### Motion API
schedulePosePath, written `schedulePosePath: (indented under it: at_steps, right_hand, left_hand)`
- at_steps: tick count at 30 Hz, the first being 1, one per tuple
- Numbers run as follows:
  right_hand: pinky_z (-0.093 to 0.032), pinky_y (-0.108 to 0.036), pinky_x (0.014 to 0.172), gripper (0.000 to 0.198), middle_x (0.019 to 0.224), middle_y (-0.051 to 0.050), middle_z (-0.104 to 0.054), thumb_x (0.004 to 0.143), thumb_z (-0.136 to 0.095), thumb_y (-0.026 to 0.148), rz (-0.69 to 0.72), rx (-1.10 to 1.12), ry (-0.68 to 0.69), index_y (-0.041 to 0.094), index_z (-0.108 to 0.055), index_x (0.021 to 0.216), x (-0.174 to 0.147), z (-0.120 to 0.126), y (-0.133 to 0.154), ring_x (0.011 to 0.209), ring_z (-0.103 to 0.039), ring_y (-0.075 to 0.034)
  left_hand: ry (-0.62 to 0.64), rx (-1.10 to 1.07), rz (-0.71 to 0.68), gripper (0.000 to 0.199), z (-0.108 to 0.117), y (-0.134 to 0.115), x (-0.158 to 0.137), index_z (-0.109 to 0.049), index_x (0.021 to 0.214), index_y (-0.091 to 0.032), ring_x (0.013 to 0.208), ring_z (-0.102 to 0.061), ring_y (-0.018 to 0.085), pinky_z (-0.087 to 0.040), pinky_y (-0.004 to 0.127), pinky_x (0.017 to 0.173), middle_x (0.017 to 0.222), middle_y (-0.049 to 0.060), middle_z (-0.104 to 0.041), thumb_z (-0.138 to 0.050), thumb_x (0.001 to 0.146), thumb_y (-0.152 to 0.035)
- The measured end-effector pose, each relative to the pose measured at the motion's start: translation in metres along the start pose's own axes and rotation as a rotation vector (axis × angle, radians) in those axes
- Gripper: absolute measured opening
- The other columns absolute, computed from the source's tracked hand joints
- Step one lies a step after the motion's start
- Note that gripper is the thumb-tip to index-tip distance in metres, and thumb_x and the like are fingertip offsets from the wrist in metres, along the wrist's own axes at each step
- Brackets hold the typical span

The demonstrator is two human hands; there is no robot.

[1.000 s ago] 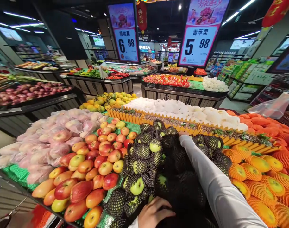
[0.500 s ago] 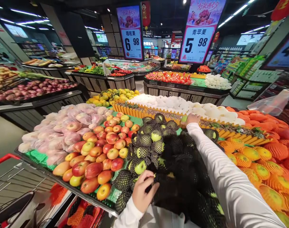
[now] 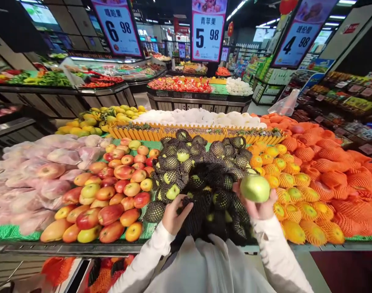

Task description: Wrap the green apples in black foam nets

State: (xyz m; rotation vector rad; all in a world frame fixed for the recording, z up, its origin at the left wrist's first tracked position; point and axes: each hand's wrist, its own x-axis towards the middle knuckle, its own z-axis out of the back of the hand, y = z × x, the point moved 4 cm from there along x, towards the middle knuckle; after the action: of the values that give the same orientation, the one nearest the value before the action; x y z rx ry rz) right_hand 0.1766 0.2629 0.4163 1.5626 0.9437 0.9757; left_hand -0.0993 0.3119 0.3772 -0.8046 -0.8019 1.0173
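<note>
A bare green apple rests in my right hand, palm up with the fingers curled around its underside. It is held above the right edge of the netted apples. My left hand is closed over the front of the pile, thumb and fingers bent towards each other. Something dark shows at its fingertips, too blended with the black netting behind to make out. Between and beyond both hands lie green apples in black foam nets, with green skin showing through the mesh. Deep shadow hides part of this pile's middle.
Red-yellow apples and bagged pale fruit lie to the left. Orange-netted fruit is on the right. A yellow picket divider and white-wrapped fruit are at the back. The metal stand edge runs along the front.
My right hand has come back from the divider at the rear, bringing the green apple close to me. My left hand stays low over the netted pile. The view has turned right.
</note>
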Motion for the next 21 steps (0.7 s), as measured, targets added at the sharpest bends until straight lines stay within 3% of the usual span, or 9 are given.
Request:
schedulePosePath:
  at_steps: [3, 7, 10, 13, 14, 16, 19, 21]
  right_hand:
    - [-0.045, -0.054, 0.094, 0.086, 0.108, -0.014, -0.063, 0.064, -0.016, 0.093, -0.03, 0.089, 0.144, 0.027, -0.061, 0.094, -0.05, -0.035, -0.024, 0.108, -0.058, -0.036]
    - [-0.031, -0.052, 0.11, 0.079, 0.141, -0.011, -0.046, 0.059, -0.041, 0.091, 0.112, 0.003, 0.385, 0.023, -0.071, 0.086, -0.076, -0.066, -0.019, 0.135, -0.035, -0.04]
    - [-0.037, -0.049, 0.104, 0.077, 0.12, -0.014, -0.061, 0.059, -0.053, 0.086, 0.099, -0.024, 0.501, 0.021, -0.075, 0.093, -0.083, -0.076, -0.015, 0.126, -0.044, -0.039]
    - [-0.045, -0.046, 0.091, 0.077, 0.091, -0.013, -0.067, 0.056, -0.057, 0.086, -0.001, 0.017, 0.486, 0.02, -0.074, 0.093, -0.087, -0.086, -0.024, 0.11, -0.053, -0.036]
    - [-0.047, -0.045, 0.087, 0.079, 0.09, -0.013, -0.066, 0.054, -0.056, 0.088, -0.038, 0.05, 0.472, 0.02, -0.073, 0.09, -0.088, -0.09, -0.029, 0.107, -0.054, -0.036]
    - [-0.049, -0.043, 0.078, 0.081, 0.091, -0.013, -0.066, 0.049, -0.054, 0.09, -0.125, 0.146, 0.449, 0.02, -0.071, 0.084, -0.09, -0.1, -0.039, 0.1, -0.056, -0.035]
    - [-0.051, -0.043, 0.074, 0.076, 0.086, -0.01, -0.066, 0.045, -0.056, 0.088, -0.199, 0.34, 0.349, 0.023, -0.068, 0.081, -0.087, -0.111, -0.049, 0.088, -0.06, -0.032]
    - [-0.051, -0.043, 0.079, 0.07, 0.081, -0.009, -0.066, 0.051, -0.055, 0.086, -0.17, 0.443, 0.231, 0.024, -0.069, 0.081, -0.081, -0.113, -0.05, 0.087, -0.062, -0.032]
  left_hand:
    - [0.067, -0.049, -0.012, 0.028, -0.007, -0.012, -0.007, -0.063, 0.086, -0.016, 0.061, -0.049, 0.012, -0.039, 0.022, 0.059, 0.062, -0.003, -0.052, -0.056, 0.088, -0.044]
    - [0.064, -0.054, -0.053, 0.042, -0.007, -0.026, -0.017, -0.047, 0.056, -0.018, 0.051, -0.036, 0.008, -0.029, 0.022, 0.053, 0.051, -0.007, -0.034, -0.057, 0.086, -0.045]
    - [0.055, -0.036, -0.064, 0.047, 0.003, -0.029, -0.024, -0.042, 0.051, -0.018, 0.049, -0.032, 0.008, -0.027, 0.023, 0.051, 0.049, -0.007, -0.031, -0.054, 0.088, -0.045]
    - [0.114, -0.065, -0.107, 0.034, 0.016, -0.032, -0.032, -0.063, 0.078, -0.017, 0.065, -0.049, 0.014, -0.038, 0.025, 0.063, 0.067, 0.0, -0.053, -0.053, 0.089, -0.047]
    - [0.148, -0.115, -0.133, 0.035, 0.019, -0.033, -0.035, -0.065, 0.094, -0.017, 0.077, -0.054, 0.017, -0.042, 0.027, 0.072, 0.082, 0.004, -0.059, -0.054, 0.088, -0.05]
    - [0.211, -0.283, -0.162, 0.047, 0.024, -0.032, -0.04, -0.061, 0.111, -0.018, 0.1, -0.053, 0.023, -0.043, 0.034, 0.088, 0.106, 0.009, -0.057, -0.055, 0.086, -0.057]
    - [0.296, -0.556, -0.106, 0.055, 0.028, -0.019, -0.047, -0.062, 0.097, -0.015, 0.103, -0.052, 0.026, -0.044, 0.036, 0.088, 0.112, 0.012, -0.052, -0.062, 0.076, -0.066]
    - [0.344, -0.696, -0.02, 0.058, 0.027, -0.005, -0.052, -0.063, 0.091, -0.014, 0.095, -0.054, 0.025, -0.046, 0.034, 0.081, 0.107, 0.012, -0.055, -0.069, 0.068, -0.067]
